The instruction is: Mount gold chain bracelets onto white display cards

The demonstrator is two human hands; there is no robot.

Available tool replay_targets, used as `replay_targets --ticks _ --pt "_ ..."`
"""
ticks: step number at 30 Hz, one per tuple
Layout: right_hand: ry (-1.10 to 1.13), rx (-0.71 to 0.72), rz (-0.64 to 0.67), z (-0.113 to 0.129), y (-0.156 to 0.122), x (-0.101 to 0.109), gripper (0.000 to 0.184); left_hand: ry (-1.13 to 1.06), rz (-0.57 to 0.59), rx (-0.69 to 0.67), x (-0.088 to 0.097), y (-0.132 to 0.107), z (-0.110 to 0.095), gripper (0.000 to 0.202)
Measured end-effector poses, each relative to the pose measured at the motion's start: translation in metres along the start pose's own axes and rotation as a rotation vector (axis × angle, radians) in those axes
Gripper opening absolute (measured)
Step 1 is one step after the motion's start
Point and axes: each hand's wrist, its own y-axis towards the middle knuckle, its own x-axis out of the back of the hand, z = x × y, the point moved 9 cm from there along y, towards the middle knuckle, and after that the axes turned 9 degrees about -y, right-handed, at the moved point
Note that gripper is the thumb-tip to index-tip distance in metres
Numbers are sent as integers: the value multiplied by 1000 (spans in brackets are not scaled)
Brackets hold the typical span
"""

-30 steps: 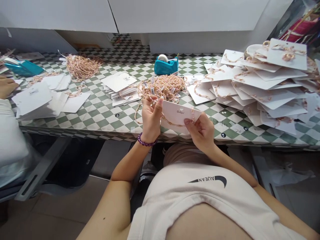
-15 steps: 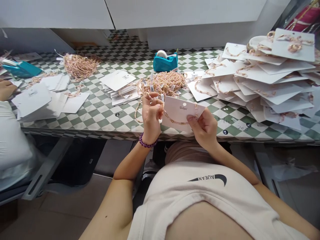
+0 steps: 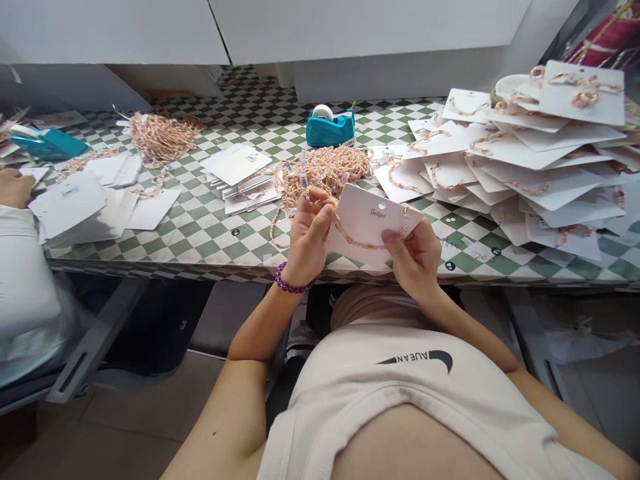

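Observation:
My right hand [image 3: 417, 257] grips the right end of a white display card [image 3: 361, 215], thumb in front. A pink and gold beaded necklace [image 3: 367, 246] curves across the card's face, one end running up by the right thumb. At the card's left edge, my left hand [image 3: 309, 233] pinches the necklace's other end; the exact fingertip grip is partly hidden. A purple bead bracelet circles my left wrist. Just behind the hands lies a heap of pink and gold beaded strands [image 3: 333, 167] with small white tags.
A teal tape dispenser [image 3: 330, 127] stands behind the heap. White cards [image 3: 237, 163] are stacked to the left; carded necklaces [image 3: 550, 160] pile high at right. Far left are another strand bundle [image 3: 163, 137], a second dispenser [image 3: 50, 143] and a co-worker's hand [image 3: 15, 188].
The card has shifted slightly right and tilted, its right end lower. My left hand has moved a little right with the necklace end, and my right hand has moved slightly right too.

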Motion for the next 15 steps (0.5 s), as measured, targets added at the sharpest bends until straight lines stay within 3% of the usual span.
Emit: replay_targets --ticks 6,15 --pt "-35 19 -6 -1 -1 2 19 -12 70 95 -1 2 9 42" --pt "-91 68 -32 8 -2 4 16 -135 73 160 -5 3 13 40"
